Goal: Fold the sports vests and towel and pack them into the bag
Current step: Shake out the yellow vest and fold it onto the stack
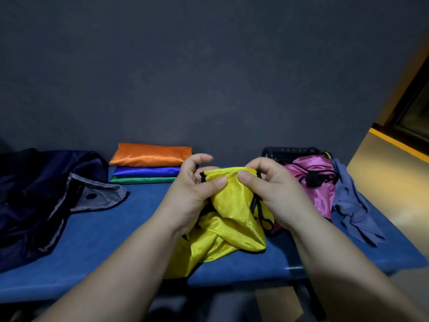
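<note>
Pinching the top hem of the yellow vest (232, 201), the left hand (192, 182) and right hand (267, 187) each keep a grip clamped on it above the blue tabletop (116, 228). The rest of it hangs crumpled, long axis running toward the near edge. A folded orange vest (151, 154), blue vest (146, 171) and green vest (141, 180) are stacked behind. The dark bag (34, 194) lies left. The pink vest (311, 177), black case (292, 152) and towel (350, 205) lie right. The case's yellow tag (327, 155) is unreadable.

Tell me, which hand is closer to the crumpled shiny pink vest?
Right. The right hand pinches the shiny yellow vest directly beside the crumpled shiny pink vest; the left hand pinches it farther away, across the yellow fabric.
</note>
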Motion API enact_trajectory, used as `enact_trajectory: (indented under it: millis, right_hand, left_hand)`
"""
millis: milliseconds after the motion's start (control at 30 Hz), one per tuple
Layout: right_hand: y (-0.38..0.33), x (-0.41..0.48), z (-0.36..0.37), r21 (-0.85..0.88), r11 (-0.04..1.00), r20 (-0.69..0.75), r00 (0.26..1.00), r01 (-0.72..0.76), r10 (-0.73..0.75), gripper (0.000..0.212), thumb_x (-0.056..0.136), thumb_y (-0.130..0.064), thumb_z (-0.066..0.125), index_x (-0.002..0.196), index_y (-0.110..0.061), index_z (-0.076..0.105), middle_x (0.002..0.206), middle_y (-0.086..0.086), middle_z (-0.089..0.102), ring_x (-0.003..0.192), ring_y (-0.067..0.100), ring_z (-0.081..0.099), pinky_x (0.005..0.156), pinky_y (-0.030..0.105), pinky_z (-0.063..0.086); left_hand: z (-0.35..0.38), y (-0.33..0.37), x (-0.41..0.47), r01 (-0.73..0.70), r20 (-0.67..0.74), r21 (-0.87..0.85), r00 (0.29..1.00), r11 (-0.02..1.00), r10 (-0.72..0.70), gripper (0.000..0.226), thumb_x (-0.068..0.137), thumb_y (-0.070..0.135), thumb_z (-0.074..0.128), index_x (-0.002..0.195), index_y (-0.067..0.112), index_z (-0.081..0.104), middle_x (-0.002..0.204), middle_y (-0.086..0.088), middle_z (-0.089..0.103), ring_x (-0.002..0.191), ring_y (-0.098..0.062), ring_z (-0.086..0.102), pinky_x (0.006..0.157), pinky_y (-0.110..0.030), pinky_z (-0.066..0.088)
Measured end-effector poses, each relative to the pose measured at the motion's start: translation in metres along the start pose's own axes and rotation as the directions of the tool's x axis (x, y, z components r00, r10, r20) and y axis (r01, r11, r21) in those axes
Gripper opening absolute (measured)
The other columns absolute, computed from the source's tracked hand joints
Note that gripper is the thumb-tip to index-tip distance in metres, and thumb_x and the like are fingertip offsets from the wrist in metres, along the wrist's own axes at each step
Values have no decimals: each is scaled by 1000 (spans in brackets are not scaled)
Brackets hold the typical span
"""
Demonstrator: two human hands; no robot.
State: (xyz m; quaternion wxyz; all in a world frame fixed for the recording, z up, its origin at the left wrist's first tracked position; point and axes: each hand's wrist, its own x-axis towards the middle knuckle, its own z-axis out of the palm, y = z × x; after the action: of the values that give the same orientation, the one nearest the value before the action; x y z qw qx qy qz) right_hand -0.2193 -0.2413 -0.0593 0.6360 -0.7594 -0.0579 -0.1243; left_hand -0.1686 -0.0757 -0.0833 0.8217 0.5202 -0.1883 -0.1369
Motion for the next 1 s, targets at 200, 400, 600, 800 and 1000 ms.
enact_trajectory:
  millis: [200,400,600,800,1000]
  right_hand:
    - [-6,-3,-2,-142,987,-65,994,74,-84,19,76,-47,65,68,-30,66,57,-2,49,56,9,41,55,27,34]
    - [-5,-3,0,-145,985,-82,991,92,-105,17,84,-36,65,75,-22,65,58,-7,51,55,3,44,55,18,37]
    - [13,-1,-13,-239,965,-2,994,-110,113,31,77,-28,79,102,-29,62,95,-10,64,89,3,60,82,19,46]
    - [37,-7,-8,-773,613,58,944,-165,326,83,73,-49,79,143,-32,39,140,-4,39,130,16,40,107,33,36]
    - [57,0,-12,-730,658,-32,970,-187,241,9,86,-32,69,88,-26,64,96,-5,52,94,14,53,75,22,34]
  left_hand:
    - [1,7,-3,1,-44,95,999,995,3,24,70,29,70,85,12,63,73,-3,64,70,-16,60,66,-28,50]
    - [3,1,-7,89,52,175,994,981,-99,42,78,22,74,111,-3,64,98,-16,72,86,-25,69,73,-30,55]
    - [-3,15,0,52,-250,-16,967,998,-55,22,89,24,63,107,12,66,96,-8,75,89,-22,72,76,-34,60]
    - [-19,32,6,-49,-389,-69,921,996,18,13,95,24,58,105,20,64,86,2,75,83,-14,72,71,-32,58]
    - [-42,48,9,-125,-494,-120,868,985,50,25,96,27,58,114,11,62,86,-2,75,80,-16,73,64,-34,60]
